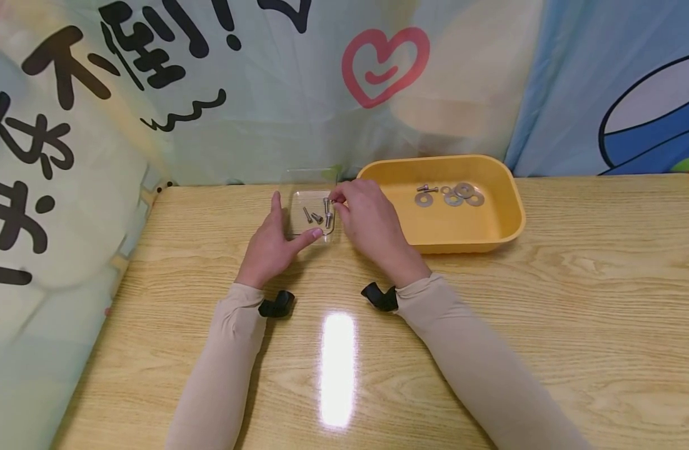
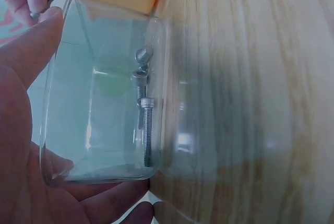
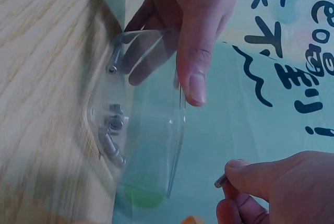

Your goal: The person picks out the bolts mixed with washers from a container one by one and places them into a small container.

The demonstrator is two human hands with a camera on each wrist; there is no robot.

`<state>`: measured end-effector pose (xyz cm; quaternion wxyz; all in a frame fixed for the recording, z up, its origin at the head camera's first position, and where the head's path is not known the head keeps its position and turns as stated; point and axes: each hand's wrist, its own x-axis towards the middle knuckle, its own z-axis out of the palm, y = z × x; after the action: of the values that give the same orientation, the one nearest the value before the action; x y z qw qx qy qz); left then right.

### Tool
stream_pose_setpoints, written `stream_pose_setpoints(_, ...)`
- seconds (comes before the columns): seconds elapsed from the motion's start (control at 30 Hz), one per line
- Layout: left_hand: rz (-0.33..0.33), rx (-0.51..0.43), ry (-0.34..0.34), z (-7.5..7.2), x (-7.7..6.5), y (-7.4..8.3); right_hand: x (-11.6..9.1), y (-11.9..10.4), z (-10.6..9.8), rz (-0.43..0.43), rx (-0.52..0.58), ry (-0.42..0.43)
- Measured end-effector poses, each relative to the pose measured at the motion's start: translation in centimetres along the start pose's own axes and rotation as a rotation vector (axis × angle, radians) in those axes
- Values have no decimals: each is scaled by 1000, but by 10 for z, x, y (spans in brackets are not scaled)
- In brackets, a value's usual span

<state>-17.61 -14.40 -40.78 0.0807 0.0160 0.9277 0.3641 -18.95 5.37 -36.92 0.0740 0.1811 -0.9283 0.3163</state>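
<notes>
A clear plastic box (image 1: 307,199) stands on the table, with several metal socket-head bolts (image 2: 147,130) lying on its floor. My left hand (image 1: 270,247) holds this box from its left side, the thumb along the near rim and the other fingers round the outer wall. Just above the box's right edge, my right hand (image 1: 374,224) pinches a small metal bolt (image 3: 221,181) between thumb and fingers. Most of that bolt is hidden by the fingertips.
To the right, close beside the box, sits a yellow tray (image 1: 462,240) holding several flat washers (image 1: 454,199) and a small screw (image 1: 431,189). A printed cloth (image 1: 299,112) hangs behind the wooden table (image 1: 598,300).
</notes>
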Motion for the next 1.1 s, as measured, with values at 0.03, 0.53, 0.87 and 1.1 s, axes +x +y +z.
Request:
stream_pose_setpoints(0.03, 0, -1, 0, 0, 0, 0, 0, -1, 1, 1, 2, -5)
stream_pose_setpoints(0.53, 2, 3, -1, 2, 0, 1, 0, -5, 14, -32, 18, -23)
stream_pose_setpoints(0.87, 15, 7, 4, 0, -1, 1, 0, -6, 21, -64, 18, -10)
stream_pose_setpoints(1.1, 8, 13, 3, -1, -1, 1, 0, -5, 25, -70, 19, -24)
